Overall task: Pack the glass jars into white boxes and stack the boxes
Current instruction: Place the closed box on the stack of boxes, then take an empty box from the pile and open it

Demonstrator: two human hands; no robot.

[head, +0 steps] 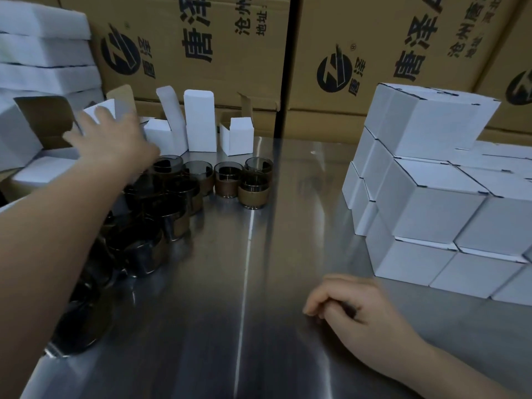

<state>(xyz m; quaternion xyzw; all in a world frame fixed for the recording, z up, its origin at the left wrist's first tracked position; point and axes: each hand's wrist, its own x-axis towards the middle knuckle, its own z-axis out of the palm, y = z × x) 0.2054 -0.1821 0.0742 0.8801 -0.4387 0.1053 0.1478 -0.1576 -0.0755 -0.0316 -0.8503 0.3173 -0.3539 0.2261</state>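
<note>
Left hand (109,139) hovered, fingers spread, near open white cardboard boxes (201,122) (interiors unseen); right hand (354,306) lay loosely curled, empty, on steel tabletop (230,326).

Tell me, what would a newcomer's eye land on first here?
The stack of closed white boxes at the right stands out first, bright against the dark metal table. Next comes the cluster of dark glass jars at left-centre, with the left hand reaching over them toward the open white boxes at the back. Big brown cartons with black print fill the wall behind.
</note>
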